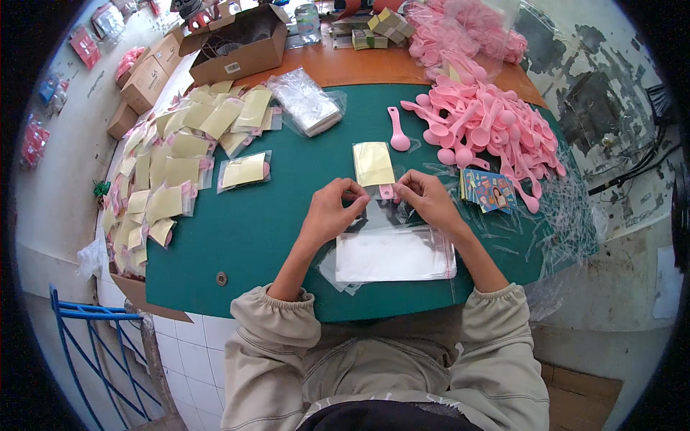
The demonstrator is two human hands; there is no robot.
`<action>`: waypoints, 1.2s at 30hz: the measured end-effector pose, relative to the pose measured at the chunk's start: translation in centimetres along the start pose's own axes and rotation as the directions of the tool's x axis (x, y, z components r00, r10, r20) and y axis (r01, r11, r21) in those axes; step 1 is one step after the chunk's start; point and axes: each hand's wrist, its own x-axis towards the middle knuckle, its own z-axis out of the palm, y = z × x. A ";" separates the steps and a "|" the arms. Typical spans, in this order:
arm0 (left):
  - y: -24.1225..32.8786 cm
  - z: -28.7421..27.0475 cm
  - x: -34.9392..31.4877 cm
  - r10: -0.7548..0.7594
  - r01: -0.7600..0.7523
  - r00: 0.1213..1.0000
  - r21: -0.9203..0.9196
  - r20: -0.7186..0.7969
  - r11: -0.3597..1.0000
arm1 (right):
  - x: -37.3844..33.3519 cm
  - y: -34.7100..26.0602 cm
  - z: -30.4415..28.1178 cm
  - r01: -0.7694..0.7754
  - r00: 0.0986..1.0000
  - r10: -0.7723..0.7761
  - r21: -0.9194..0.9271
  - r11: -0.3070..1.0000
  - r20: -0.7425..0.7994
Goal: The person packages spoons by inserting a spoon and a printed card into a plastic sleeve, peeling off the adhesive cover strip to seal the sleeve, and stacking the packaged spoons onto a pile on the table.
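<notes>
In front of me lies a clear plastic bag point(368, 210) with a pale yellow card point(373, 164) at its far end. A pink spoon handle point(387, 192) sticks out below the card. My left hand point(335, 208) pinches the bag's left edge, thumb against fingers. On the opposite edge my right hand point(430, 201) is closed in a similar pinch. Nearer to me, between my forearms, rests a stack of clear bags point(395, 256) with a white surface. Beyond the card lies a single pink spoon point(398, 131). Blue printed cards point(489, 190) are stacked right of my right hand.
Pink spoons point(489, 122) are heaped at the far right, beside clear plastic strips point(564, 208). Bagged yellow cards point(180, 169) cover the left side; one packet point(244, 171) lies apart. A bundle of clear bags point(305, 100) and a cardboard box point(241, 50) are at the back.
</notes>
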 end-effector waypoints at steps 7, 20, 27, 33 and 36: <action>-0.4 0.3 0.4 -0.220 0.215 0.975 -0.154 -0.015 0.964 | 0.0 0.2 0.8 0.046 0.985 -0.043 0.011 0.999 -0.170; -0.2 0.2 0.6 -0.143 0.149 0.989 -0.209 0.046 0.967 | 0.0 -0.6 0.8 -0.005 0.984 -0.012 -0.093 0.996 -0.176; 2.3 -5.7 0.4 -0.178 0.081 0.845 -0.209 -0.505 0.975 | -3.4 -3.6 -6.2 0.184 0.948 -0.135 0.151 0.971 -0.288; -4.4 -12.1 -0.3 -0.158 -0.099 0.399 -0.214 -0.903 0.972 | -10.5 -6.5 -23.4 0.746 0.658 -0.740 0.256 0.615 -0.139; -4.6 -10.7 0.5 -0.054 -0.074 0.442 -0.096 -0.896 0.993 | -10.9 -4.3 -30.6 -0.163 0.391 -0.465 -0.557 0.814 -0.794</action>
